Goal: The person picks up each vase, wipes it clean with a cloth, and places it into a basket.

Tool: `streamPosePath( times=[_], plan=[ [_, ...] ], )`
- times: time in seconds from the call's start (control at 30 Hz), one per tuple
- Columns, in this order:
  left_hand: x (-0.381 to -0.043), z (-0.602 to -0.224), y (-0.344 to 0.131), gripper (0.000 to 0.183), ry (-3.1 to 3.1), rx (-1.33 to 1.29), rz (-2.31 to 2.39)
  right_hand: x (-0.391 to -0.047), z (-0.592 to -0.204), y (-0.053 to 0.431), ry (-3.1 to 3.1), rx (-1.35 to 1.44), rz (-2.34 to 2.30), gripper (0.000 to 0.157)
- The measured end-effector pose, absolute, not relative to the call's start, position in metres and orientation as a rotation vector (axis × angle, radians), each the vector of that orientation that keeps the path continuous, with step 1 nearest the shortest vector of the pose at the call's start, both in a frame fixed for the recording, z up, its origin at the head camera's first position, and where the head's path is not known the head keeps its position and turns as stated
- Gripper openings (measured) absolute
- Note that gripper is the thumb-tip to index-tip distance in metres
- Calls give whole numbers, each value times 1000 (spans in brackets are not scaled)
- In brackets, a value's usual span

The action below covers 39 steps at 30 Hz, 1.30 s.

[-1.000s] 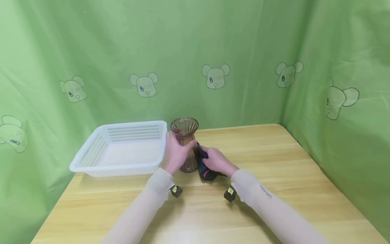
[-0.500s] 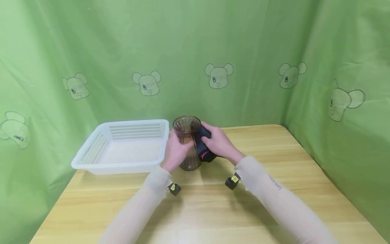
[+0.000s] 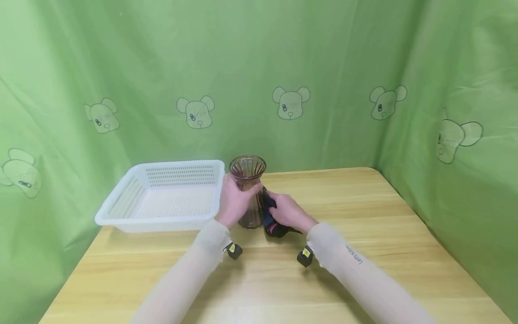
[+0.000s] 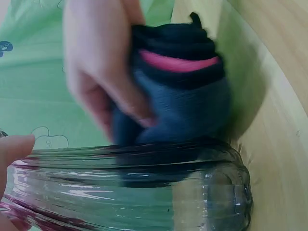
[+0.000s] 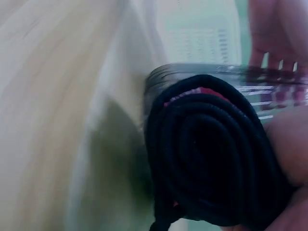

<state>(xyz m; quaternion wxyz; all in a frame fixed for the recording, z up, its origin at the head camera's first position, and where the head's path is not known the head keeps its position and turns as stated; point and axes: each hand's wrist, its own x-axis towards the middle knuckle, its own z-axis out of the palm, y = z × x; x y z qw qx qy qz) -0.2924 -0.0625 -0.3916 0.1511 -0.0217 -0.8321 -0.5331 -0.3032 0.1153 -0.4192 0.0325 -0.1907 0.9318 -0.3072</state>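
A ribbed, see-through brownish-purple glass vase (image 3: 254, 211) with a flared rim stands upright on the table. My left hand (image 3: 234, 198) grips it round the upper body from the left, thumb across the near side. In my right hand (image 3: 289, 210) is a dark cloth (image 4: 183, 96), folded or rolled in layers with a pink strip showing. The cloth lies against the vase's right side, low down. In the right wrist view the rolled end of the cloth (image 5: 211, 149) covers much of the vase (image 5: 192, 72). My right fingers are partly hidden by the cloth.
A white plastic basket (image 3: 162, 226) with slotted walls stands left of the vase, close to my left hand. The wooden table (image 3: 364, 216) reaches to green curtains (image 3: 332, 54) at the back and sides. Small black cameras (image 3: 234, 251) sit on both wrists.
My right hand went up the vase's right side with the cloth half a second ago, and is now back down lower. My left hand keeps its grip on the vase.
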Motion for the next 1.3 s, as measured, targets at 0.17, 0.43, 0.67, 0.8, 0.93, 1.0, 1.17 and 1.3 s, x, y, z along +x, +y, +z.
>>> streamPosePath(
  times=[0.17,0.43,0.67,0.8,0.93,1.0,1.17,1.3],
  plan=[
    [-292,-394,-62,82,-2410,-39,-1469,-307,-424,121,2811,-562,-960,60],
    [-291,-393,-61,78,-2441,-88,-1371,-305,-379,126,2858,-637,-1045,57],
    [-290,-390,-62,81,-2458,-86,-1372,-304,-349,120,2932,-621,-1098,57],
    [-290,-391,-60,77,-2439,-110,-1470,-303,-362,117,2943,-673,-1034,54],
    [-291,-391,-59,78,-2407,-123,-1541,-304,-381,114,2959,-721,-944,55],
    [-292,-391,-59,82,-2393,-128,-1558,-305,-392,113,2961,-710,-899,59],
    [-294,-393,-60,80,-2340,-154,-1613,-306,-416,114,2881,-633,-886,62],
    [-293,-395,-60,75,-2293,-152,-1638,-309,-426,120,2812,-619,-953,59]
  ],
)
